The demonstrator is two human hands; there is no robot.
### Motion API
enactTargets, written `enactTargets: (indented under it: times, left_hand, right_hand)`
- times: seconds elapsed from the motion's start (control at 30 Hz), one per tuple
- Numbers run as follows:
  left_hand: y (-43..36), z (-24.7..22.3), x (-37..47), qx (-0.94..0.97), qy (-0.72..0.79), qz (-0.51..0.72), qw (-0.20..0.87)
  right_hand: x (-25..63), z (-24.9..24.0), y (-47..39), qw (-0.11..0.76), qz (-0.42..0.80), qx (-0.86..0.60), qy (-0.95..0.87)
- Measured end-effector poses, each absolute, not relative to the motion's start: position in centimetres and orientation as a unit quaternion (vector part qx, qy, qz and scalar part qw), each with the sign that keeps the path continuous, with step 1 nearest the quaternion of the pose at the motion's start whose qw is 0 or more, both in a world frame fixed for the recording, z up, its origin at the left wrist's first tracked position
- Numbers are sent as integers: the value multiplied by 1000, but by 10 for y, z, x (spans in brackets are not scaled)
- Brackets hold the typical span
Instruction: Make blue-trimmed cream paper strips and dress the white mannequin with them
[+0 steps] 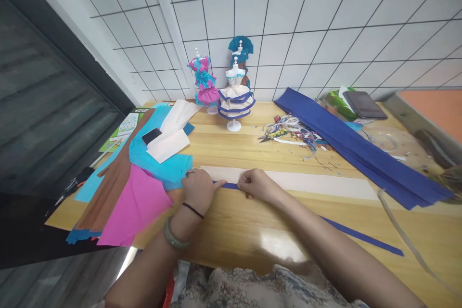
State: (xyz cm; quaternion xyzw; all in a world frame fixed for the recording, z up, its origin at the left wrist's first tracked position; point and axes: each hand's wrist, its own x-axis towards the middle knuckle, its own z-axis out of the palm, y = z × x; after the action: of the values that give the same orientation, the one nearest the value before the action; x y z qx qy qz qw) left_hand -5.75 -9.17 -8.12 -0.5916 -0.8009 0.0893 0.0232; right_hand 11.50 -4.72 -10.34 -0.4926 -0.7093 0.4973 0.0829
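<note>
The left hand (pixel 198 187) rests at the left end of the long cream strip (pixel 321 185), its grip spread: the thumb reaches right, away from the bent fingers, and its tip touches the narrow blue strip (pixel 231 185). Whether the bent fingers press anything under them cannot be told. The right hand (pixel 257 184), just to the right, has its grip closed, thumb and forefinger pressed together on the blue strip at the near edge of the cream strip; its other fingers are curled beneath. The blue strip shows between the hands, runs under the right forearm and comes out on the near right of the table (pixel 252 240). The cream strip lies flat, stretching right past both hands. On the left are pink paper (pixel 135 209), brown paper (pixel 117 178) and turquoise paper (pixel 155 161); far right of the hands lie a pile of scraps (pixel 294 130) and wide blue paper (pixel 346 149).
</note>
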Motion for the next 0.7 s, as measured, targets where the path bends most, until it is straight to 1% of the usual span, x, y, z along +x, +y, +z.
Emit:
enactTargets:
  times: [0.2,0.47,0.7]
  left_hand:
    - [-92,-79,-57,-591,-801,92,18]
    - [-92,-82,-58,-606,-788,94,49]
    - [-92,-83,-60,-611,-783,106,49]
  right_hand:
    - [138,-103,-45,98,512,-500,-691]
    - [170,-100,-52,110,466,-541,-691]
    - [199,-91,-69,95,428,-558,-705]
